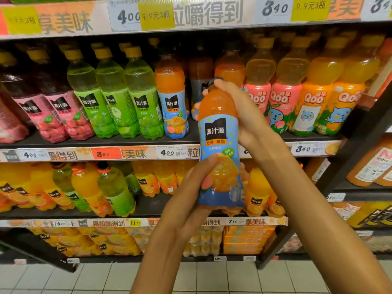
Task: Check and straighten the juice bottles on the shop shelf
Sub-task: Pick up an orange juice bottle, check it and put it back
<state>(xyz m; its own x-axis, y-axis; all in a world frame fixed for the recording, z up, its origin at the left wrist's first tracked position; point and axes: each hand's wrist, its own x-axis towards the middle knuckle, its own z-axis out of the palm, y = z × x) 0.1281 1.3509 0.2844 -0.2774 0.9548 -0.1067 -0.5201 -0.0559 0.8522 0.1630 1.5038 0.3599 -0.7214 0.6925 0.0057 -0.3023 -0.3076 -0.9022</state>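
Holding one orange juice bottle [219, 145] upright in front of the shelving, clear of the shelf, blue label facing me. My left hand [191, 200] is wrapped around its lower part, thumb across the fruit picture, fingers behind. My right hand [244, 111] is closed over the neck and shoulder, covering the cap.

Middle shelf [127, 141], dark board, left to right:
- pink-label bottles [57, 115], dark juice, leaning;
- three green grape bottles [118, 107], yellow caps, tilted;
- one matching blue-label orange bottle [172, 102], standing at the front edge;
- a gap behind my held bottle, with further bottles deeper in shadow;
- pink Qoo bottles [275, 102], then orange Qoo bottles [322, 102], packed touching.

Shelf-edge strip [135, 153] below: orange and white banner, handwritten price tags, one red tag [106, 154].

Lower shelf [148, 206]: larger orange and green bottles [101, 187], some leaning against each other.

Bottom tier: wrapped multipacks [95, 240] of orange drink, stacked.

Top strip [191, 15]: large characters, yellow offer stickers, white price cards.

Right side: a second rack [364, 145] set at an angle, holding orange cartons or bottles; too blurred to tell which.

Floor [191, 279]: pale square tiles, grey grout.
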